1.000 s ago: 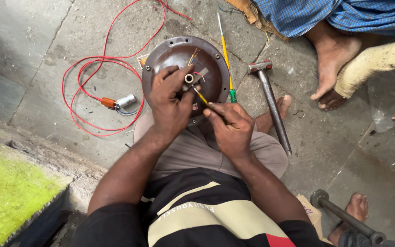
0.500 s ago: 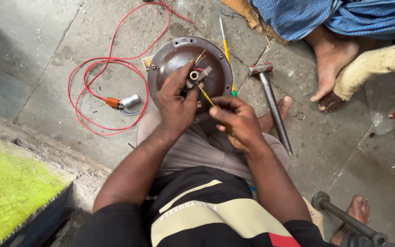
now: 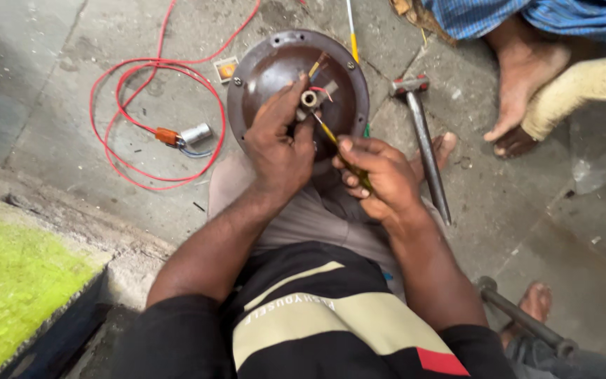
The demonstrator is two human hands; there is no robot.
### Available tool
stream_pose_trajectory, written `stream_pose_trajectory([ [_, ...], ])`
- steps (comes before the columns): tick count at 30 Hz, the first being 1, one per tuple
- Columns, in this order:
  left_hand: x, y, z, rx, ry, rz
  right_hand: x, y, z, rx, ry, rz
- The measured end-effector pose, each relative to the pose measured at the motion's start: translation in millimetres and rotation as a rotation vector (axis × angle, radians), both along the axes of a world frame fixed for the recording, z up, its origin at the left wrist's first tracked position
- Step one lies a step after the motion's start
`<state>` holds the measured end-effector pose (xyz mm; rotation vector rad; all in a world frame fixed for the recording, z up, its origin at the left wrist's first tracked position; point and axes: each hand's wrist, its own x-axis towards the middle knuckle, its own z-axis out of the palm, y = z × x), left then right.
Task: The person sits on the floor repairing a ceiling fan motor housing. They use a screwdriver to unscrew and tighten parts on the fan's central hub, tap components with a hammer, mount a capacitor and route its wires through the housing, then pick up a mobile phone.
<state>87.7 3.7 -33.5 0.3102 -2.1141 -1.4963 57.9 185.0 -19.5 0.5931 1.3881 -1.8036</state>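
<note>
Several things here could go wrong, taken from the left side across to the right.

- Red wire (image 3: 150, 123): it lies in loose loops on the stone floor (image 3: 50, 84) left of the work, ending in an orange connector with a small metal fitting (image 3: 184, 135). A loop could snag on a foot or a knee and drag the fitting along — nothing pins it down.
- Small card (image 3: 225, 69): it sits just beside the rim of the round cover and could easily be swept away if the cover shifts.
- Left hand (image 3: 280, 144): it is closed over the near edge of the round metal cover (image 3: 275, 70), with fingers reaching to the short shaft (image 3: 308, 98) at the centre. The cover rests partly on the floor and partly against the person's lap; if that hold slackens, I judge it could tip or turn.
- Right hand (image 3: 380, 175): it is curled tight round the handle of a yellow screwdriver (image 3: 327, 132) whose tip points at the shaft, close to the left fingers. A slip off the metal could jab those fingers or nick the thin coloured wires beside the shaft.
- Hammer (image 3: 422, 144): it lies on the floor just right of the hands, head away from the person, near the person's own toes — a knock could roll it onto them.
- Another person's bare foot (image 3: 524, 91) rests farther right, well apart from the tools.
</note>
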Motion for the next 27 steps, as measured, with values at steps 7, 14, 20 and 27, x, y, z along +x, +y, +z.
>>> stream_pose_trajectory([
  [7,4.7,-18.7,0.6,0.133,0.013,-0.223,-0.1,14.2,8.2,0.102,0.241,0.327],
  [14,29.7,-143.3,-46.5,0.176,-0.291,0.302,7.0,53.4,-1.3,0.179,0.424,0.160],
  [20,41.2,-148.3,-95.5,-0.254,-0.844,0.103,5.6,25.8,0.6,0.140,0.418,-0.085],
  [27,34.9,-137.5,-100.8,-0.353,-0.678,0.185,-0.3,-51.4,9.2,0.286,0.750,0.032],
])
